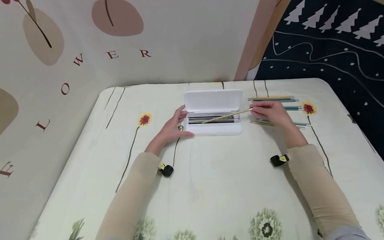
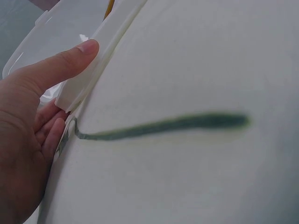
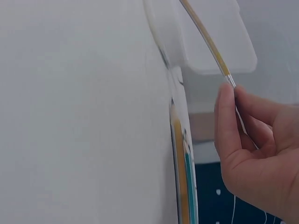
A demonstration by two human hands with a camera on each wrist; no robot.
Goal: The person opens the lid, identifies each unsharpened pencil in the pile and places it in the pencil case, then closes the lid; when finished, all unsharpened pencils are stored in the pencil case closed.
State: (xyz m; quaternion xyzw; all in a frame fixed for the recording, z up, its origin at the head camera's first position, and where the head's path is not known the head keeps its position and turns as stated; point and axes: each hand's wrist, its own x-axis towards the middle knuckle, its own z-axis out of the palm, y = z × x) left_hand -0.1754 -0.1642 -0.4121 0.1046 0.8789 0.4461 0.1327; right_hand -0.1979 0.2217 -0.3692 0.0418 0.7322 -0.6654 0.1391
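Observation:
A white plastic pencil case [image 1: 214, 130] lies with its lid [image 1: 213, 100] raised at the back. Several dark-striped pencils [image 1: 195, 120] lie side by side inside it. My left hand [image 1: 173, 128] holds the case's left end, thumb along the front edge and fingers at the back corner. In the left wrist view the thumb crosses over the rim while other fingers sit at the outer end. Between thumb and fingertips, my right hand [image 1: 272, 113] pinches a yellow pencil [image 3: 208, 39] near its metal ferrule. That pencil slants down leftward over the case, its far end above the dark pencils.
Right of the case, yellow and teal pencils [image 1: 271, 99] lie in small groups, some partly hidden under my right hand. A pale flowered cloth [image 1: 210, 186] covers the table. Behind stand a printed curtain [image 1: 180, 60] and a dark tree-patterned cloth [image 1: 324, 46].

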